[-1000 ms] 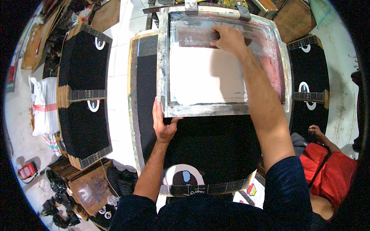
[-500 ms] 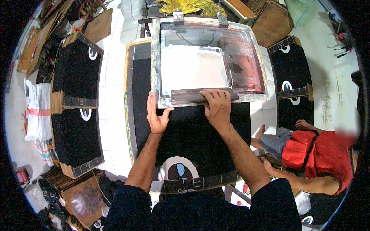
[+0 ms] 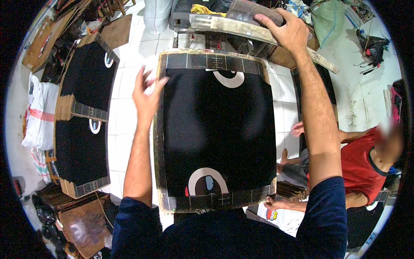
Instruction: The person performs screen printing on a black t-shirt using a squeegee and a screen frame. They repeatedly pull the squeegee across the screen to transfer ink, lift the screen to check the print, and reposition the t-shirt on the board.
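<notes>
A black fabric piece [image 3: 220, 125] lies flat on a board with ruled dark end strips [image 3: 189, 62] in front of me. A cream half-ring print [image 3: 229, 80] shows at its far end, and a ring print with a blue oval [image 3: 209, 182] at its near end. Beyond the board, the screen printing frame [image 3: 241, 28] is tilted up, seen edge-on. My right hand [image 3: 293, 32] grips the dark squeegee [image 3: 246, 12] at the frame's raised edge; whether it also grips the frame I cannot tell. My left hand [image 3: 148, 93] is open beside the board's far left edge, holding nothing.
Stacks of boards with black fabric [image 3: 84, 149] stand on the left, with another stack [image 3: 321, 86] at right. A person in a red top [image 3: 360, 159] sits at the right, one hand near my board's near right corner. White sacks [image 3: 41, 114] rest far left.
The screen frame has lifted off the fabric and tilted up away from me, uncovering the far print. My right hand rose with the squeegee; my left hand let go and moved left.
</notes>
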Available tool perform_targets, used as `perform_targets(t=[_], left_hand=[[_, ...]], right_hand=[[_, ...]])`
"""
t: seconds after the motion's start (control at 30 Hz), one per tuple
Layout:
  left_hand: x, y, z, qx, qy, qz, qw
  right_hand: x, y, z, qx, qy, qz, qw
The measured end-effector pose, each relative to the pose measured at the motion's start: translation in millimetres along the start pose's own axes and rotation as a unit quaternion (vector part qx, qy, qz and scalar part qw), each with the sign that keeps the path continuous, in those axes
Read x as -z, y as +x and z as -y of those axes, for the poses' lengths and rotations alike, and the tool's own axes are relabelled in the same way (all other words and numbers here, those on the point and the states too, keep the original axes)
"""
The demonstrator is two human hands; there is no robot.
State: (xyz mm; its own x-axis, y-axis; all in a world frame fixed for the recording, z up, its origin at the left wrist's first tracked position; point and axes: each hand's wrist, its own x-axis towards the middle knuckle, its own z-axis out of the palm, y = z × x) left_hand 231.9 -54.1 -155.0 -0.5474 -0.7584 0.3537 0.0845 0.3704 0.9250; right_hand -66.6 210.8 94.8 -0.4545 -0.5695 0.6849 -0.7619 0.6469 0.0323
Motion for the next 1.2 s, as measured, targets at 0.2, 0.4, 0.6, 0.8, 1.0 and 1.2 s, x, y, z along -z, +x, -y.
perform_targets(t=[0.2, 0.4, 0.6, 0.8, 1.0, 1.2], left_hand=[[195.4, -289.1, 224.3, 0.397, 0.36, 0.199, 0.821], [230.3, -545.5, 183.4, 0.564, 0.103, 0.076, 0.816], [211.7, -545.2, 133.1, 0.335, 0.363, 0.053, 0.868], [212.2, -580.7, 128.5, 0.501, 0.375, -0.085, 0.775], [250.4, -551.5, 112.0, 0.44, 0.431, -0.059, 0.786], [237.0, -366.4, 39.7, 0.17, 0.392, -0.19, 0.884]], right_hand=[[10.0, 40.2, 0.6, -0.053, 0.018, 0.028, 0.998], [6.7, 76.6, -14.1, -0.045, 0.025, 0.075, 0.996], [-9.2, 105.5, -61.7, -0.043, 0.036, 0.089, 0.994], [-15.6, 122.1, -73.8, -0.105, 0.052, 0.108, 0.987], [-13.5, 120.4, -73.9, -0.095, 0.046, 0.093, 0.99], [-6.0, 121.4, -58.0, 0.046, 0.0, 0.133, 0.99]])
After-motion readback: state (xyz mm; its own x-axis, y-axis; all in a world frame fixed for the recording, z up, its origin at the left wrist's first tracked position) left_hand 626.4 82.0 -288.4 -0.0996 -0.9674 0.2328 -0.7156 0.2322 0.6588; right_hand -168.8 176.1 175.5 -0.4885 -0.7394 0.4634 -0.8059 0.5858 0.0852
